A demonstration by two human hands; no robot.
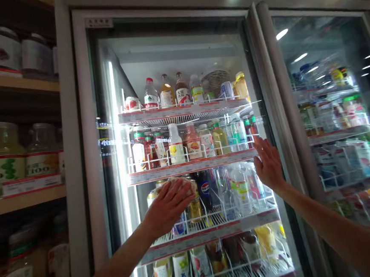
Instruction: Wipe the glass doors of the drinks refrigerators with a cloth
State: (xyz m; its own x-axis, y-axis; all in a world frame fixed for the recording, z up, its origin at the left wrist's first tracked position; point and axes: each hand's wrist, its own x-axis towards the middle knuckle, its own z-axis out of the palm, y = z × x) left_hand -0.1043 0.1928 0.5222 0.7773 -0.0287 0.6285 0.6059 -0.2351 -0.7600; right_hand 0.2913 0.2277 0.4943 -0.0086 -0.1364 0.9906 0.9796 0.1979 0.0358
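My left hand [169, 206] lies over a light, crumpled cloth [190, 186] pressed against the glass door [177, 41] of a drinks fridge. Only the cloth's edges show past my fingers. At the right side of the same door, my right hand [268, 162] is held up with its palm to the glass, fingers extended and nothing in it. Behind the glass, bottles stand on wire-fronted shelves; a white bottle with a yellow label [175, 145] and a dark Pepsi bottle [204, 188] are among them.
A long metal handle [285, 105] runs down between this door and a second fridge door [321, 46] at the right. On the left, wooden shelves [17, 83] carry large jars and bottles [2, 157]. A bright light strip [119, 160] runs inside the fridge.
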